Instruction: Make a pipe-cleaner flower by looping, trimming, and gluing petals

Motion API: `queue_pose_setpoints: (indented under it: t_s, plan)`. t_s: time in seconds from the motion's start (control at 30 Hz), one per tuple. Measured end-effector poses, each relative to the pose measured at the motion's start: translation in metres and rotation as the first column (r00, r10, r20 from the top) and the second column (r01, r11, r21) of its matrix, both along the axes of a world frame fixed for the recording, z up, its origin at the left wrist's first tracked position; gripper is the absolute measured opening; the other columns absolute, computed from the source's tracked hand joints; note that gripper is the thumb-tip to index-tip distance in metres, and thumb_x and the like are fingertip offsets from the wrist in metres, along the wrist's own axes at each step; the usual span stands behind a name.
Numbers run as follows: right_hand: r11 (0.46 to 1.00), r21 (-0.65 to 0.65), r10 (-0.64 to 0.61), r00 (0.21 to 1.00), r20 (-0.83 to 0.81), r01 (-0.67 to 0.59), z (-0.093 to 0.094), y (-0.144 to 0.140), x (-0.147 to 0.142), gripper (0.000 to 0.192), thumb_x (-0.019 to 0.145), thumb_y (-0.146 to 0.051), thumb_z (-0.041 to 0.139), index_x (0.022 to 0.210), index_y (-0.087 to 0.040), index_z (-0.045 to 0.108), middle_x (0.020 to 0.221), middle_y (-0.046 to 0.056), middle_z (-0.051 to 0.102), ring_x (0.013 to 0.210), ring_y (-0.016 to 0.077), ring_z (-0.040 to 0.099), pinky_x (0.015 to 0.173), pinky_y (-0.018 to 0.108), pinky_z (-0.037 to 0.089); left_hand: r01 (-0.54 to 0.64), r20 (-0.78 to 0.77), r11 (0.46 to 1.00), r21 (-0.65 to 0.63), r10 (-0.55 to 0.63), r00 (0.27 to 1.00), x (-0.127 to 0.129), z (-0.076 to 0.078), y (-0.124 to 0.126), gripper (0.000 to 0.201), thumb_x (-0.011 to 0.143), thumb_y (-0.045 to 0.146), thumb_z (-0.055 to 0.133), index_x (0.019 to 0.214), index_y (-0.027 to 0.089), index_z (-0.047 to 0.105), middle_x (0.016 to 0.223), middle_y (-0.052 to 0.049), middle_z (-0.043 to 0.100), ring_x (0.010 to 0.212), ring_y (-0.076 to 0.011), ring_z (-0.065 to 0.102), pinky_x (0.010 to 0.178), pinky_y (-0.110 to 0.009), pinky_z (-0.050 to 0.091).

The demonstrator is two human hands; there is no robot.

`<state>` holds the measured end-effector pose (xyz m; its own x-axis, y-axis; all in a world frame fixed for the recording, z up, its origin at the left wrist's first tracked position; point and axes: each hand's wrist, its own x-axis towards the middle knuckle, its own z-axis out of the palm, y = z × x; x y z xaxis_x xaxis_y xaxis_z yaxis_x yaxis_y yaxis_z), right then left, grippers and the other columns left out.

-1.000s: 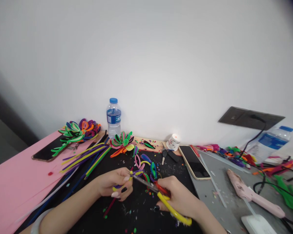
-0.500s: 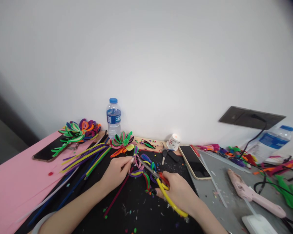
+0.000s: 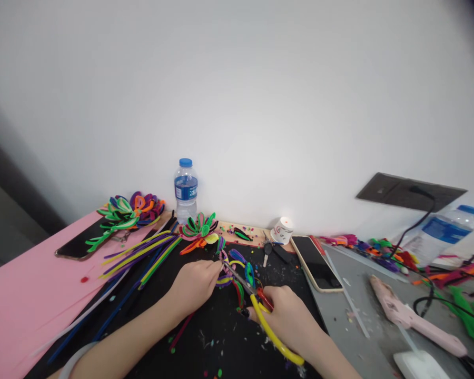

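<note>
My left hand (image 3: 195,284) is closed, pinching a pink pipe cleaner piece (image 3: 225,256) at the fingertips. My right hand (image 3: 286,316) grips scissors (image 3: 274,331) with yellow and red handles. Their blades reach left to the pink piece, close to my left fingertips. Around the blades lie bent pipe cleaner loops: a blue-green one (image 3: 249,273), a purple one (image 3: 237,256) and a red-green one (image 3: 239,293). Part of a dark red pipe cleaner (image 3: 180,332) shows beneath my left wrist.
Loose pipe cleaners (image 3: 142,255) lie left, near a pipe cleaner flower (image 3: 199,227) and a water bottle (image 3: 186,192). At right are a phone (image 3: 316,263), a paper cup (image 3: 282,231), keys (image 3: 267,252) and a pink glue gun (image 3: 414,318) with a cord. Scraps dot the black mat (image 3: 205,358).
The scissor blades look closer together around the pink piece. My left fingers have shifted slightly and curl in more. The whole view has moved a little.
</note>
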<state>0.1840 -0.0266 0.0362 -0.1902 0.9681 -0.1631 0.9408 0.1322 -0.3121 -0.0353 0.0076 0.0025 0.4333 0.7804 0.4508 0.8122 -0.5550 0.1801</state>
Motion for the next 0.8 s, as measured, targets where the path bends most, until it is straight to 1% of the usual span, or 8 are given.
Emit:
queue_pose_setpoints:
  t_s: [0.1,0.3,0.6,0.8]
  plan:
    - [1.0,-0.012,-0.006,1.0,0.002,0.006,-0.0016,-0.0006,-0.0002,0.036,0.068,-0.053,0.055,0.059,-0.018,0.055,0.059,0.002,0.056,0.049,0.0116,0.046,0.043,0.021,0.02,-0.018,-0.022,1.0,-0.003,0.018,1.0,0.0003,-0.0003,0.0001,0.025,0.085,0.017,0.036,0.078,0.017,0.06,0.064,-0.004,0.062,0.064,-0.0146,0.06,0.061,-0.023,0.045]
    - [1.0,0.005,-0.017,1.0,0.025,0.017,-0.0021,-0.0016,0.0008,0.037,0.068,-0.054,0.054,0.06,-0.018,0.056,0.06,0.003,0.057,0.049,0.012,0.047,0.043,0.021,0.02,-0.046,-0.02,0.999,-0.001,0.046,0.999,-0.0006,-0.0011,0.0008,0.025,0.085,0.018,0.036,0.078,0.017,0.06,0.064,-0.004,0.062,0.063,-0.0144,0.06,0.06,-0.022,0.044]
    - [1.0,-0.024,0.004,1.0,0.026,-0.004,0.002,-0.0016,-0.0004,0.036,0.071,-0.052,0.053,0.06,-0.018,0.058,0.06,0.004,0.058,0.05,0.0129,0.048,0.044,0.021,0.022,-0.042,-0.011,0.999,0.007,0.043,0.999,-0.0007,-0.0029,0.001,0.026,0.085,0.02,0.036,0.075,0.017,0.06,0.062,-0.004,0.061,0.061,-0.0145,0.058,0.058,-0.021,0.042]
    - [1.0,-0.015,0.027,0.999,0.031,-0.027,0.0029,0.001,-0.0006,0.032,0.072,-0.046,0.054,0.06,-0.017,0.058,0.057,0.002,0.056,0.048,0.0114,0.045,0.044,0.022,0.023,-0.021,0.089,1.0,-0.009,0.022,0.996,-0.0013,-0.0017,0.0003,0.027,0.085,0.022,0.036,0.074,0.018,0.06,0.063,-0.004,0.061,0.062,-0.014,0.058,0.059,-0.021,0.042]
